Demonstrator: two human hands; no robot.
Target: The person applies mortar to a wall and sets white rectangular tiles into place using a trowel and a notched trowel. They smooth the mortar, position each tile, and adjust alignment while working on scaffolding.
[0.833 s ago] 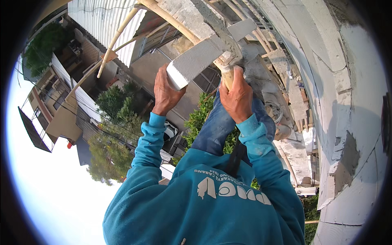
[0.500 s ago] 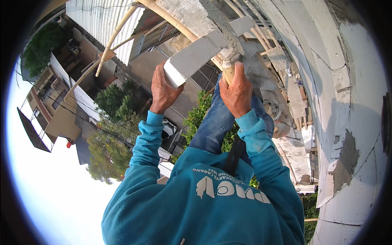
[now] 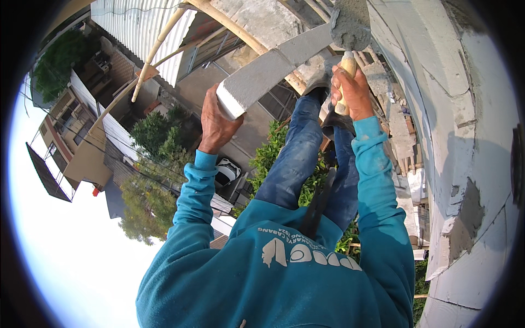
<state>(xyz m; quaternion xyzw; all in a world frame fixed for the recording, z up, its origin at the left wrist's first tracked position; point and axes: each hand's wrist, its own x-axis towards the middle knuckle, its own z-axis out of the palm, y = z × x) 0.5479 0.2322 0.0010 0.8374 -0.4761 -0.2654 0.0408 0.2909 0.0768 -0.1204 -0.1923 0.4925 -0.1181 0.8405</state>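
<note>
My left hand (image 3: 217, 121) grips the near end of a long pale block (image 3: 257, 79), holding it up in front of me. The block tilts, its far end pointing up and to the right. My right hand (image 3: 353, 90) is wrapped round the wooden handle (image 3: 345, 82) of a trowel. Grey wet mortar (image 3: 351, 27) lies on the trowel's blade and hides most of it. The loaded blade is beside the block's far end; whether they touch I cannot tell.
A pale block wall (image 3: 437, 136) with a rough mortar patch (image 3: 467, 216) curves along my right. Bamboo poles (image 3: 240, 33) cross ahead. Far below are a parked vehicle (image 3: 227, 172), trees (image 3: 145, 199) and houses. Planks and rubble (image 3: 402, 136) lie beside the wall.
My right hand has moved right and slightly forward with the trowel, whose mortar-covered blade now shows beyond the block. The left hand and block have barely shifted.
</note>
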